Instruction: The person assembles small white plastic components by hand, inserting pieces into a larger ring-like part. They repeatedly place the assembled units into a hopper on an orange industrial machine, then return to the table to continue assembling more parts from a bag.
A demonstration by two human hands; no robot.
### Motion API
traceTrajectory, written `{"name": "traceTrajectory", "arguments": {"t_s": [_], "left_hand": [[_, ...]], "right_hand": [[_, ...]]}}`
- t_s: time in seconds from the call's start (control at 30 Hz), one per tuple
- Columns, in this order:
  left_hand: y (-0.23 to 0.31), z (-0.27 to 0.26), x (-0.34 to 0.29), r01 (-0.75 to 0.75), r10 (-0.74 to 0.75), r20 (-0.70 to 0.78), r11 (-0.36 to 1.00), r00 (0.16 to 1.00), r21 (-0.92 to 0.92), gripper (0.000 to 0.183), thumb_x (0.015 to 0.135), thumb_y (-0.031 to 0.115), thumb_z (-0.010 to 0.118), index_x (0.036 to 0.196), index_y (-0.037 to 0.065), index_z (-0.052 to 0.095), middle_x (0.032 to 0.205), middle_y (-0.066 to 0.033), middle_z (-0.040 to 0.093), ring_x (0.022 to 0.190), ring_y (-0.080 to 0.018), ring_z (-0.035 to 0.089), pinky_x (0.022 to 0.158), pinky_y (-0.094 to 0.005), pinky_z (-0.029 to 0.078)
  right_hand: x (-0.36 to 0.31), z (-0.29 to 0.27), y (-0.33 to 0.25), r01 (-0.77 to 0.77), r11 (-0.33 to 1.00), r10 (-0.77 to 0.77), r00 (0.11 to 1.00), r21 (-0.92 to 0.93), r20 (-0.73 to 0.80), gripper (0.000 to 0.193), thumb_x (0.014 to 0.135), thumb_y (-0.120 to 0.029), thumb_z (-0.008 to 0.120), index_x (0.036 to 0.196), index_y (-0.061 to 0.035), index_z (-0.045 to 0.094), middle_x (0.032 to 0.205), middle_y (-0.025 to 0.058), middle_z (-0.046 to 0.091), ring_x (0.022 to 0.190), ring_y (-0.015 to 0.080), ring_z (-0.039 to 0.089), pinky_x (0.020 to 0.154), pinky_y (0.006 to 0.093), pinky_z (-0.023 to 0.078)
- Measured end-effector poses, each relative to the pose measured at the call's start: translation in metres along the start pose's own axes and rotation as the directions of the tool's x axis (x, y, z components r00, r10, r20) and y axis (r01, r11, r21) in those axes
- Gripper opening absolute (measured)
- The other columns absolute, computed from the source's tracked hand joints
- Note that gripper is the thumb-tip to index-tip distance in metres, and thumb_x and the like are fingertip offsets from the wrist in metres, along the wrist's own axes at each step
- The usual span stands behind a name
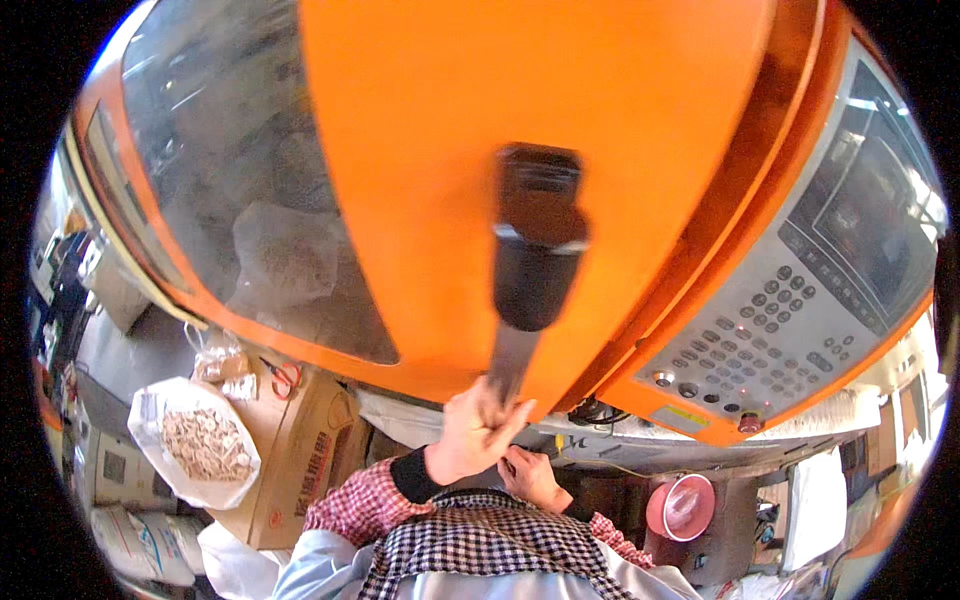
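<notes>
My left hand (468, 432) reaches up from the left, in a checked sleeve with a black cuff. It overlaps the lower end of a long black door handle (540, 285) on the orange machine door (430, 150). One finger points to the upper right; the others are bent. Whether they grip the handle or something small is hidden. Just below and to the right, close by the left hand, is my right hand (533, 480). Its fingers are curled, and anything in them is out of sight.
A grey control panel (700, 368) with buttons and a screen stands at right. To the left, a cardboard box (285, 475) bears an open bag of small tan pieces (207, 445) and red-handled scissors (288, 377). A pink bucket (656, 508) sits at lower right.
</notes>
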State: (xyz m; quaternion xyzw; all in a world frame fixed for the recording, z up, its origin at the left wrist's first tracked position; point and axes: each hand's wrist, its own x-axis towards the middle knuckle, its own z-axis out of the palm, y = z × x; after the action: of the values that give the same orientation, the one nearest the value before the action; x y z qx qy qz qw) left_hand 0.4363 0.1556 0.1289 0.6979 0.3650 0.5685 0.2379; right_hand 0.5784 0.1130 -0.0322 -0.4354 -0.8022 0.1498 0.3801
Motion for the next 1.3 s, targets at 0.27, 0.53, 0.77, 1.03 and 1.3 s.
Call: {"name": "traceTrajectory", "arguments": {"t_s": [0.27, 0.53, 0.77, 1.03, 1.3], "left_hand": [[0.007, 0.055, -0.012, -0.024, 0.027, 0.074, 0.999, 0.997, -0.044, 0.033, 0.073, 0.016, 0.070, 0.095, 0.001, 0.052, 0.076, -0.0149, 0.053, 0.070, -0.0361, 0.055, 0.059, -0.0398, 0.044], [0.002, 0.072, -0.012, -0.147, 0.147, -0.002, 0.983, 0.989, -0.114, 0.033, 0.076, 0.019, 0.065, 0.092, -0.001, 0.044, 0.073, -0.0162, 0.047, 0.069, -0.0387, 0.049, 0.059, -0.0442, 0.039], [0.009, -0.004, -0.024, -0.392, 0.392, 0.010, 0.920, 0.920, -0.007, 0.047, 0.079, 0.030, 0.061, 0.110, -0.003, 0.047, 0.100, -0.0170, 0.052, 0.089, -0.0391, 0.051, 0.080, -0.0456, 0.043], [-0.129, -0.336, -0.210, 0.507, -0.669, -0.311, 0.115, 0.675, 0.854, 0.019, 0.075, 0.006, 0.055, 0.093, 0.001, 0.057, 0.090, -0.0163, 0.058, 0.083, -0.0303, 0.060, 0.068, -0.0373, 0.052], [-0.202, -0.499, -0.305, 0.330, -0.604, -0.189, 0.131, 0.774, 0.935, 0.018, 0.074, 0.004, 0.056, 0.091, -0.003, 0.056, 0.098, -0.0159, 0.052, 0.080, -0.0280, 0.059, 0.068, -0.0357, 0.051]], "right_hand": [[-0.019, -0.014, 0.012, -0.022, 0.999, 0.021, 0.999, -0.025, -0.041, 0.021, 0.072, -0.008, 0.064, 0.093, -0.0054, 0.060, 0.077, 0.0114, 0.062, 0.062, 0.0295, 0.061, 0.052, 0.0378, 0.050], [-0.010, 0.021, 0.009, 0.101, 0.983, -0.131, 0.970, 0.151, 0.203, 0.020, 0.074, -0.010, 0.063, 0.093, -0.0058, 0.060, 0.077, 0.0122, 0.062, 0.064, 0.0308, 0.061, 0.054, 0.0386, 0.050], [0.040, 0.101, -0.056, 0.251, 0.915, -0.366, 0.847, 0.315, 0.386, 0.019, 0.076, -0.011, 0.062, 0.094, -0.0061, 0.060, 0.077, 0.0129, 0.062, 0.066, 0.0319, 0.061, 0.057, 0.0393, 0.050], [0.071, 0.198, -0.106, 0.187, 0.943, -0.318, 0.744, 0.275, 0.588, 0.010, 0.081, -0.011, 0.061, 0.087, -0.0040, 0.063, 0.081, 0.0135, 0.063, 0.069, 0.0292, 0.062, 0.060, 0.0364, 0.048], [0.108, 0.289, -0.176, 0.247, 0.926, -0.377, 0.614, 0.285, 0.694, 0.013, 0.083, -0.014, 0.058, 0.091, -0.0067, 0.062, 0.087, 0.0126, 0.063, 0.075, 0.0329, 0.061, 0.062, 0.0401, 0.049]]}}
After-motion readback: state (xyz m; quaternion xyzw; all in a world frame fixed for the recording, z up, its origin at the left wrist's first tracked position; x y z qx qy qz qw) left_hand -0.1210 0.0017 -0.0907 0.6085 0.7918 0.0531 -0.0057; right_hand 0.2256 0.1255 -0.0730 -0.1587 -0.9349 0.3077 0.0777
